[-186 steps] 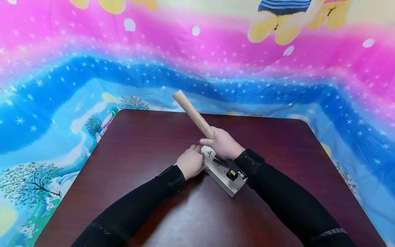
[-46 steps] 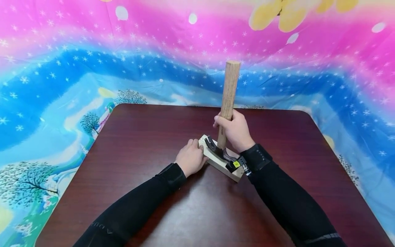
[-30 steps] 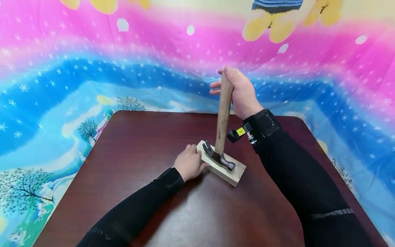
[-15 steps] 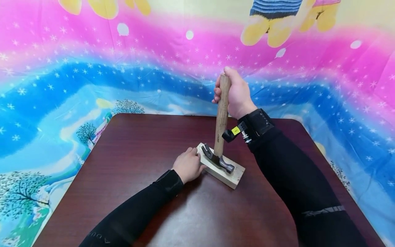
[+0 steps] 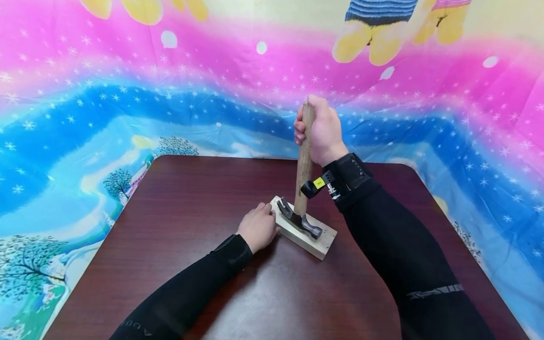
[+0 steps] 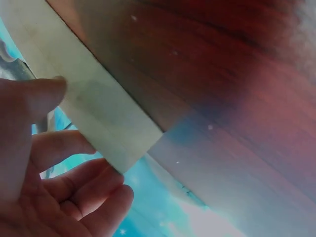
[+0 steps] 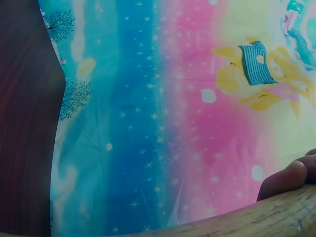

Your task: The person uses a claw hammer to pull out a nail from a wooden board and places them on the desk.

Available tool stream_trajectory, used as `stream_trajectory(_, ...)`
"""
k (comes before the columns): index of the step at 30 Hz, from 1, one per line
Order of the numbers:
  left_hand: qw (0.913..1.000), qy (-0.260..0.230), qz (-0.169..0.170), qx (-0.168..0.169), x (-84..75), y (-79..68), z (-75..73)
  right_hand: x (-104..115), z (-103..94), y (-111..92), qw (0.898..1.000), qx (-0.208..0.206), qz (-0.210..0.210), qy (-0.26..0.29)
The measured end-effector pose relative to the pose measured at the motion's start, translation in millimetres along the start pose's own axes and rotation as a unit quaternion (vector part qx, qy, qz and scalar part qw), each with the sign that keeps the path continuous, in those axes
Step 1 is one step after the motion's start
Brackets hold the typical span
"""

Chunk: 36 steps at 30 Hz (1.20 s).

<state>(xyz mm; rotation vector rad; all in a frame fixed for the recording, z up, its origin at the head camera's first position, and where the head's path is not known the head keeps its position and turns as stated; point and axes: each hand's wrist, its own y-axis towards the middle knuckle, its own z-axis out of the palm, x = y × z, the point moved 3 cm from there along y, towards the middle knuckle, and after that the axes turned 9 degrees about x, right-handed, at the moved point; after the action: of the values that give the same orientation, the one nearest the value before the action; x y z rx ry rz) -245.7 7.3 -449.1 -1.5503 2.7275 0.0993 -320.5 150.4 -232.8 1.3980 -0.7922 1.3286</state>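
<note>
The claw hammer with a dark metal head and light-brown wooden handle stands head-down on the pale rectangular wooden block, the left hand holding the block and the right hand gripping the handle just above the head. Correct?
Not quite: the right hand grips the light-brown wooden handle at its upper end, far from the dark metal head, as the head view shows. The rest is right.

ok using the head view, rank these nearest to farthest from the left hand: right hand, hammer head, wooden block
From the left hand:
1. wooden block: touching it, extending to its right.
2. hammer head: to its right, on top of the block.
3. right hand: farthest, up and to the right, gripping the handle near its top.
</note>
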Motion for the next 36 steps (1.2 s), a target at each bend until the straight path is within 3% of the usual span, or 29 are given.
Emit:
stream_trajectory(7,0.9943,-0.015,0.085,0.062,7.1,-2.7,-7.3,-1,1.0,-1,0.999,0.002,-0.032,-0.018)
stream_trajectory(11,0.9908,-0.009,0.115,0.070,12.3,-1.6,-8.3,-1,3.6,0,0.999,0.000,-0.036,-0.014)
stream_trajectory(24,0.9895,-0.014,0.123,0.075,12.9,2.4,-11.4,-1,6.5,-7,0.999,-0.031,-0.041,-0.008)
stream_trajectory(36,0.9884,0.008,0.114,0.100,10.1,3.2,-10.0,1,4.7,-18,0.998,-0.022,-0.055,0.006)
